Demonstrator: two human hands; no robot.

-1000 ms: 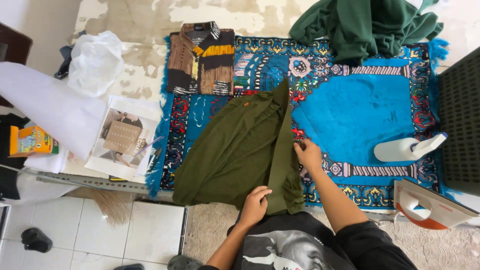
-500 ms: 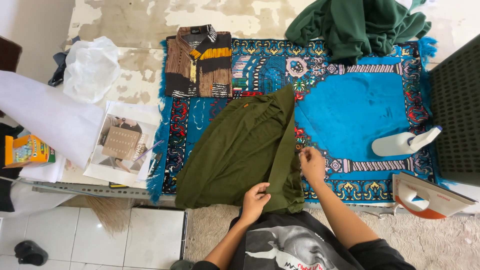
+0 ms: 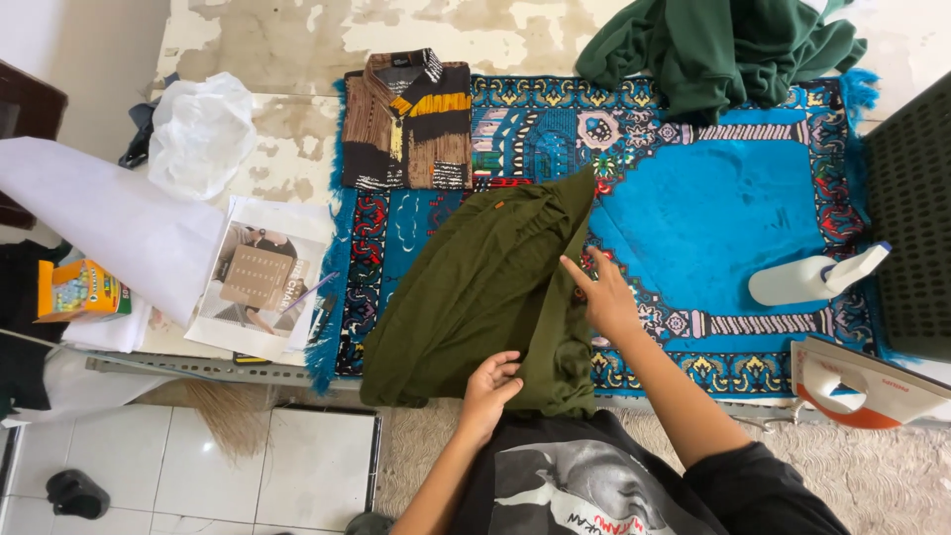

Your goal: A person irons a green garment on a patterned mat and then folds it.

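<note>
One olive shirt (image 3: 485, 297) is lying at the rug's (image 3: 713, 218) front edge. The left hand (image 3: 492, 381) is pinching its hem closed; the right hand (image 3: 604, 297), fingers spread, is pressing its right fold. One folded striped shirt (image 3: 406, 119) is occupying the rug's rear-left corner, one white spray bottle (image 3: 807, 279) and one iron (image 3: 862, 381) its right edge.

You have an olive-green, soft knit garment (image 3: 475, 297) lying partly folded on the patterned blue prayer rug, its long body running at a slant from the near edge by your torso up toward the rug's middle. A narrow strip of the same cloth is folded over along its right side, forming a darker band with a small reddish-orange mark beside it, and another tiny orange mark shows near the top. Its lower left corner hangs past the rug's fringed edge, and the fabric lies in loose, shallow wrinkles.
</note>
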